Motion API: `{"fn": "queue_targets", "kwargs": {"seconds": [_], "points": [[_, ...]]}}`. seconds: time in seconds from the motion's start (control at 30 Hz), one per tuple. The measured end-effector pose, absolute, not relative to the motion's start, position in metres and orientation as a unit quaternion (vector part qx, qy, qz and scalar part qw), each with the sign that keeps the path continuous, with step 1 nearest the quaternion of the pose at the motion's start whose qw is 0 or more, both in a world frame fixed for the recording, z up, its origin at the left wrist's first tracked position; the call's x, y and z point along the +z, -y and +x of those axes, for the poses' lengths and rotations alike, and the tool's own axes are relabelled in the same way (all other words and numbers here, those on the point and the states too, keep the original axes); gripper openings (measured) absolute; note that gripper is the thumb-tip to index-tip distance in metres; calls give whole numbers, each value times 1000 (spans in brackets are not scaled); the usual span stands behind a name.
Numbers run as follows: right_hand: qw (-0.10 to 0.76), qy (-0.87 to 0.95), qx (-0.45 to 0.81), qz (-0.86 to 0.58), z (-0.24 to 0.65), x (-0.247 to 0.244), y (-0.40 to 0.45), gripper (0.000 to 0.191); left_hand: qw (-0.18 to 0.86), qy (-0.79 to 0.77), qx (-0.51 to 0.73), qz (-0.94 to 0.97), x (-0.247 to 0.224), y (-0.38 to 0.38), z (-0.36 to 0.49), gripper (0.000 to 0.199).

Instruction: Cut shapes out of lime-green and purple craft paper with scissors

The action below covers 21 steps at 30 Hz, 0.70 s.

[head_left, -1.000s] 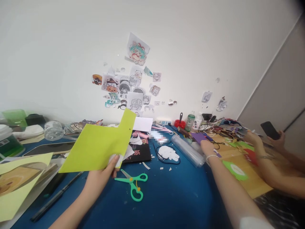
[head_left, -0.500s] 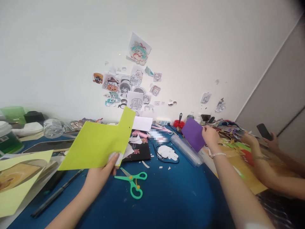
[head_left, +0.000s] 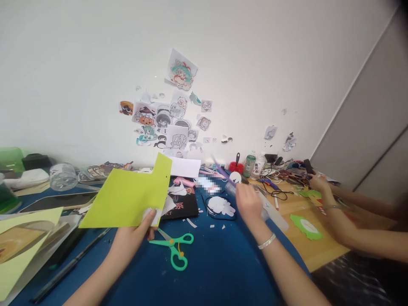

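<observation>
Your left hand (head_left: 135,233) pinches the lime sheet (head_left: 124,199) near its lower right corner, thumb over a white scrap (head_left: 155,218). Your right hand (head_left: 250,204) is closed on the purple sheet (head_left: 226,172), edge-on and blurred; can't tell exact finger placement. Clock centred on the green scissors (head_left: 172,242), blades apart on the blue counter (head_left: 223,272): lime sheet at 10, purple sheet between 1 and 2, black printed item (head_left: 191,204) at 12, white cutout (head_left: 219,205) at 2, black stick (head_left: 70,267) at 9. Green paper (head_left: 297,223) with a white oval sits at 3, on a brown board (head_left: 321,255).
</observation>
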State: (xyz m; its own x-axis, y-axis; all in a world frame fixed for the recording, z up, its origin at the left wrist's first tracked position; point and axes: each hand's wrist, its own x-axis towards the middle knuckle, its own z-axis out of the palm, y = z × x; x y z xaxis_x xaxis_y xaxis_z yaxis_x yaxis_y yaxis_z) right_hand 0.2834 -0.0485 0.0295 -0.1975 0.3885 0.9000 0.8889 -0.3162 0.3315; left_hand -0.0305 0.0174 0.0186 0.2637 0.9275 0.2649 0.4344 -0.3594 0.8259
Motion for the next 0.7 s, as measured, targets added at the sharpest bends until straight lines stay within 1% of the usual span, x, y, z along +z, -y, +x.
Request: {"fn": "queue_targets", "kwargs": {"seconds": [0.13,0.3,0.4,0.47,0.57,0.63,0.7], "points": [[242,628,-513,-533,232,6,51,9,346,-470,362,726,14,-22,-30,52],[278,681,-482,-476,197,-9,48,11,383,-465,357,714,7,-27,-31,50],[271,709,-453,-467,186,-12,46,10,437,-458,360,685,3,-29,-29,44],[263,727,-428,-468,177,-12,46,12,477,-454,359,661,1,-29,-26,39],[251,751,-386,-473,161,-11,44,21,520,-455,360,627,-2,-26,-21,34],[242,772,-358,-467,150,-12,41,24,527,-482,346,609,-4,-26,-19,33],[233,795,-334,-450,137,-14,40,24,487,-517,344,615,-7,-27,-19,29]]}}
